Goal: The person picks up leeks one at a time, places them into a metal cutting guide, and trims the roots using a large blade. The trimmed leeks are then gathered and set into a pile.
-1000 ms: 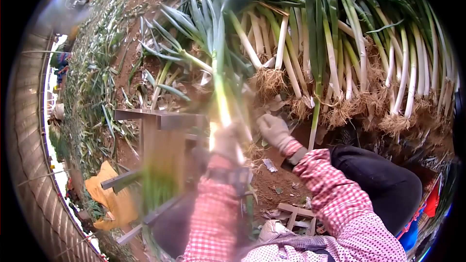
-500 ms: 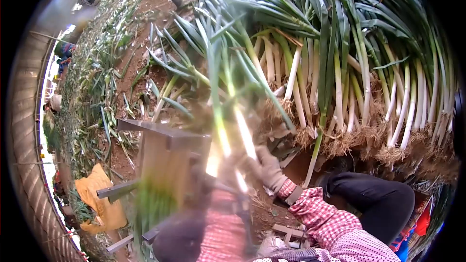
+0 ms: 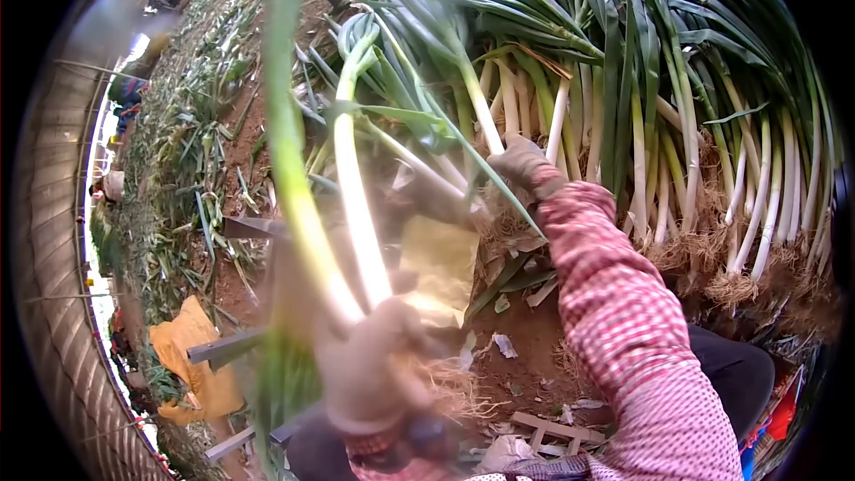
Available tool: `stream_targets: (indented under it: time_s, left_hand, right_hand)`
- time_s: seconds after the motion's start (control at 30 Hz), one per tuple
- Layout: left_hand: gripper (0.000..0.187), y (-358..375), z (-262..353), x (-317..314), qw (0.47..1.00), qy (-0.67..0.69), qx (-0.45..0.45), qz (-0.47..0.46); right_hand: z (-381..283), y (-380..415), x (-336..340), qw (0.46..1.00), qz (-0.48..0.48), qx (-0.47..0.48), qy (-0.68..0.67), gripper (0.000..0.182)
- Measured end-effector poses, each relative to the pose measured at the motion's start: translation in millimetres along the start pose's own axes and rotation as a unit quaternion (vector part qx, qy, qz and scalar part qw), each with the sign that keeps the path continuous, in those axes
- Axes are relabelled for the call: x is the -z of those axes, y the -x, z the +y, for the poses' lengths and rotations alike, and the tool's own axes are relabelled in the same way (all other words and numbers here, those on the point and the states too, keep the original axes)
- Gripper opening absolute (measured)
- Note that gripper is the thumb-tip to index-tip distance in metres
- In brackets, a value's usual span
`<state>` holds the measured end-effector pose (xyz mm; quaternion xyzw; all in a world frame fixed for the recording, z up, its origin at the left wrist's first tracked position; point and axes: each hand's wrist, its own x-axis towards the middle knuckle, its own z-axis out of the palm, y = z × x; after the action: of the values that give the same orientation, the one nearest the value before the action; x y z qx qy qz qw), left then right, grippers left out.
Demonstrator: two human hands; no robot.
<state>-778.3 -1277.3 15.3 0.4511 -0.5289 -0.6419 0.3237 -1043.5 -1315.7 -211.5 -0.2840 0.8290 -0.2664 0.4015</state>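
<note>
My gloved left hand [image 3: 370, 370] is closed around the lower white stalks of two leeks [image 3: 356, 200]. Their green tops point up and away, and stringy roots [image 3: 454, 387] hang beside the fingers; one leek is smeared by motion. Farther forward, my gloved right hand [image 3: 524, 163] reaches to the left end of a long heap of leeks [image 3: 770, 178]. Its fingers wrap the white stalk of one leek [image 3: 481, 107], whose root end is hidden by the hand. Other leeks [image 3: 427, 169] lie loosely left of it.
A metal frame [image 3: 254, 228] with projecting bars [image 3: 227, 347] stands left of my left hand, and a yellowish panel [image 3: 438, 267] shows behind. An orange sack [image 3: 191, 361] lies at the left. Leaf scraps [image 3: 169, 142] litter the soil. My bent leg [image 3: 735, 379] is at lower right.
My right hand has left the spot beside my left hand and moved forward to the heap, taking hold of a leek. My left hand has shifted slightly left, its leeks tipping leftward.
</note>
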Motion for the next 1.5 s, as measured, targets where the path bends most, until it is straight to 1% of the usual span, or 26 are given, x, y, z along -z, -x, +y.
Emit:
stream_targets:
  time_s: [0.03, 0.07, 0.13, 0.27, 0.3, 0.37, 0.4, 0.53, 0.63, 0.73, 0.77, 0.83, 0.9, 0.93, 0.97, 1.0, 1.07, 1.13, 1.2, 1.23, 1.27, 1.3, 1.33, 1.4, 1.43, 1.5]
  left_hand:
    - [0.066, 4.8, 5.8, 0.2, 1.0, 0.024, 0.0, 0.02]
    - [0.063, 8.6, 8.3, 1.7, 0.999, 0.039, -0.023, -0.002]
    - [0.06, 11.6, 14.6, -7.0, 0.993, 0.012, 0.105, 0.056]
    - [0.052, 7.0, -25.4, -10.9, 0.967, -0.004, 0.245, 0.068]
    - [0.05, 5.3, -46.0, -5.3, 0.961, -0.011, 0.27, 0.058]
    - [0.046, 6.7, -92.9, 22.2, 0.963, -0.041, 0.267, -0.018]
    - [0.043, 11.9, -104.2, 28.6, 0.97, -0.041, 0.234, -0.045]
    - [0.037, 59.8, -24.6, 14.5, 0.956, 0.101, 0.263, -0.085]
    - [0.036, 91.5, -3.7, 7.9, 0.989, 0.091, 0.102, -0.052]
    - [0.042, 106.1, -19.2, 22.8, 0.901, 0.311, 0.222, -0.207]
    - [0.042, 108.7, -35.9, 24.0, 0.916, 0.276, 0.212, -0.2]
    - [0.041, 107.8, -89.7, 22.5, 0.969, 0.101, 0.159, -0.161]
    - [0.037, 111.4, -156.9, 28.2, 0.978, -0.008, 0.073, -0.194]
    - [0.034, 110.6, -195.2, 46.2, 0.961, 0.035, 0.161, -0.221]
    - [0.032, 116.6, -201.6, 45.5, 0.951, 0.046, 0.227, -0.206]
    - [0.031, 123.1, -207.2, 44.5, 0.936, 0.058, 0.292, -0.186]
    - [0.027, 125.8, -230.0, 50.3, 0.945, -0.079, 0.24, -0.206]
    - [0.025, 136.1, -165.3, 19.7, 0.948, -0.04, 0.29, -0.122]
    - [0.036, 128.4, -167.5, 33.0, 0.938, -0.074, 0.234, -0.245]
    - [0.04, 124.9, -170.8, 29.0, 0.881, 0.145, 0.423, -0.158]
    - [0.042, 118.2, -207.6, 34.3, 0.85, 0.175, 0.477, -0.137]
    - [0.048, 119.4, -227.3, 33.6, 0.865, 0.159, 0.44, -0.182]
    - [0.056, 121.0, -239.4, 31.1, 0.878, 0.144, 0.399, -0.223]
    - [0.074, 116.3, -256.1, 17.5, 0.846, 0.082, 0.497, -0.175]
    - [0.074, 116.3, -258.7, 12.0, 0.853, 0.103, 0.472, -0.197]
    - [0.073, 115.7, -261.7, 3.1, 0.865, 0.142, 0.416, -0.242]
  right_hand:
    - [24.4, -8.3, -3.6, 0.95, -0.119, 0.063, -0.283, 0.046]
    - [18.7, 23.0, 10.5, 0.883, -0.127, 0.094, -0.442, 0.04]
    - [42.2, 88.9, 31.6, 0.634, -0.246, 0.123, -0.722, 0.041]
    - [121.9, 155.0, -16.9, 0.716, -0.325, 0.046, -0.616, 0.042]
    - [144.8, 150.7, -61.4, 0.798, -0.18, -0.015, -0.576, 0.037]
    - [120.8, 176.1, -64.0, 0.844, -0.081, -0.087, -0.523, 0.032]
    - [104.9, 186.2, -50.3, 0.849, -0.091, -0.058, -0.518, 0.026]
    - [16.3, 252.3, 48.8, 0.859, -0.089, 0.065, -0.501, 0.022]
    - [-18.4, 295.1, 77.3, 0.909, -0.038, 0.138, -0.393, 0.029]
    - [-0.7, 300.0, 44.7, 0.947, -0.03, 0.175, -0.267, 0.04]
    - [8.0, 307.0, 26.3, 0.943, -0.001, 0.213, -0.254, 0.041]
    - [4.4, 330.9, 4.5, 0.932, -0.083, 0.125, -0.33, 0.042]
    - [17.6, 337.5, -27.8, 0.953, -0.016, 0.224, -0.206, 0.035]
    - [36.0, 328.1, -49.9, 0.928, -0.145, 0.103, -0.328, 0.036]
    - [43.3, 331.7, -56.6, 0.894, -0.194, 0.01, -0.403, 0.034]
    - [62.4, 320.1, -77.9, 0.9, -0.189, -0.023, -0.392, 0.033]
    - [86.5, 313.9, -94.4, 0.893, -0.201, -0.062, -0.397, 0.032]
    - [86.2, 319.5, -88.8, 0.866, -0.228, -0.075, -0.439, 0.031]
    - [88.2, 327.7, -84.2, 0.87, -0.252, -0.069, -0.418, 0.031]
    - [90.6, 329.3, -81.8, 0.873, -0.262, -0.064, -0.406, 0.03]
    - [94.7, 332.2, -81.6, 0.869, -0.287, -0.088, -0.392, 0.033]
    - [106.2, 330.1, -96.5, 0.898, -0.259, 0.061, -0.349, 0.039]
    - [107.7, 334.2, -92.4, 0.93, -0.259, 0.072, -0.252, 0.041]
    - [106.0, 341.8, -87.2, 0.964, -0.181, 0.154, -0.12, 0.045]
    - [108.8, 344.8, -95.4, 0.989, -0.113, 0.079, -0.058, 0.045]
    - [99.2, 344.3, -69.3, 0.975, -0.212, 0.029, -0.052, 0.046]
